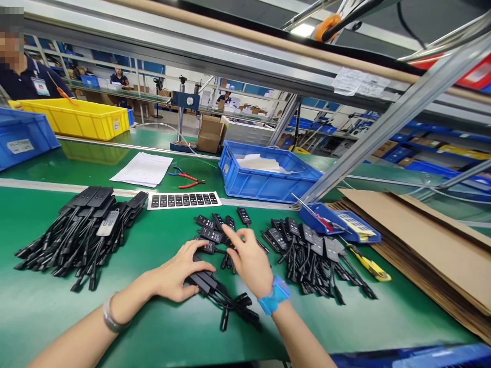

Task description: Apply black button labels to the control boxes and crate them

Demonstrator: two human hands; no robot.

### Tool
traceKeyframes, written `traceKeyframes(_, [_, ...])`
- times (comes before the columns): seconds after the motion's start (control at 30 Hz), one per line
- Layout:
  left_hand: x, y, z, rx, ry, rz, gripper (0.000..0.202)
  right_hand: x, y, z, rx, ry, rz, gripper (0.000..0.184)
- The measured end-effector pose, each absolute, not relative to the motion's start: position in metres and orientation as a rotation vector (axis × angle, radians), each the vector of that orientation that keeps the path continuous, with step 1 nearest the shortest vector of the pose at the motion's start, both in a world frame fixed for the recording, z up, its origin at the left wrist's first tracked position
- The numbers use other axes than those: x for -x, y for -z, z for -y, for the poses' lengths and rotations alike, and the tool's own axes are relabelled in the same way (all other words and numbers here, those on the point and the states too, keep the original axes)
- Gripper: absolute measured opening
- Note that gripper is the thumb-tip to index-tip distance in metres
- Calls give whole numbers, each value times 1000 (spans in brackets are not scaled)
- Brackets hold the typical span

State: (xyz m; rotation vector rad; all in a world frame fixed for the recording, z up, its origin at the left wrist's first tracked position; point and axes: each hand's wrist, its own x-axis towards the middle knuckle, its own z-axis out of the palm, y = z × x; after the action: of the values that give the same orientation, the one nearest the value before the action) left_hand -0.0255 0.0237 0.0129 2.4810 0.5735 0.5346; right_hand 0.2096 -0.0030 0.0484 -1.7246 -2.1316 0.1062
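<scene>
My left hand (178, 273) is curved around a few small black plastic boxes with cable tails (205, 281), which lie on the green table in front of me. Their cables and connectors (240, 306) trail to the lower right. My right hand (249, 260) is just beyond them, index finger stretched out and thumb apart. Its fingertip is at a loose cluster of labelled black boxes (210, 234); whether it touches one I cannot tell. A single labelled box (244, 215) lies behind the cluster. Above them is a sheet of black stickers (184, 200).
Cabled boxes are heaped at left (92, 214) and right (303, 245). Behind stand a blue crate (268, 189), pliers (192, 181) and papers (141, 169). A yellow cutter (370, 263) and cardboard sheets (433, 230) lie at right. A slanted metal post (383, 122) rises there. A person stands far left.
</scene>
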Motion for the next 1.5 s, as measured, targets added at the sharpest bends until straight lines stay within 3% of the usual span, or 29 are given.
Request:
traceKeyframes(0.1, [24,-13,-22,-2561,-625,-588,57,-194,-46,7,1545,-472,2375,71])
traceKeyframes(0.2, [24,-14,-23,-2539,-564,-527,52,-191,-45,-2,1431,-729,2379,51])
traceKeyframes(0.3, [24,-15,-23,-2487,-511,-520,53,-199,-43,-25,1834,-370,2193,28])
traceKeyframes(0.4, [24,-16,-23,-2434,-502,-533,62,-210,-32,-51,2087,-89,2033,42])
traceKeyframes(0.53, [23,-14,-25,-2416,-437,-526,78,-225,-22,-69,2001,-126,2017,46])
traceKeyframes(0.67, [23,-9,-29,-2440,-406,-602,81,-241,-34,-63,1878,-189,1967,48])
traceKeyframes(0.73, [23,-7,-30,-2471,-405,-663,82,-247,-42,-55,1804,-320,1948,45])
traceKeyframes(0.9, [23,-5,-31,-2481,-456,-671,82,-246,-47,-32,1526,-1105,1725,39])
traceKeyframes(1.1, [25,-8,-32,-2495,-494,-625,83,-232,-42,-22,1306,-1366,1860,18])
traceKeyframes(1.2, [26,-10,-32,-2441,-450,-576,81,-232,-43,-23,1495,-1073,1880,21])
traceKeyframes(1.3, [26,-10,-32,-2421,-496,-585,89,-231,-45,-23,1646,-671,1940,39])
traceKeyframes(1.4, [26,-5,-31,-2474,-514,-654,98,-225,-46,-17,1612,-769,2079,50])
traceKeyframes(1.5, [26,3,-29,-2496,-533,-817,112,-218,-42,-5,1525,-889,2160,37])
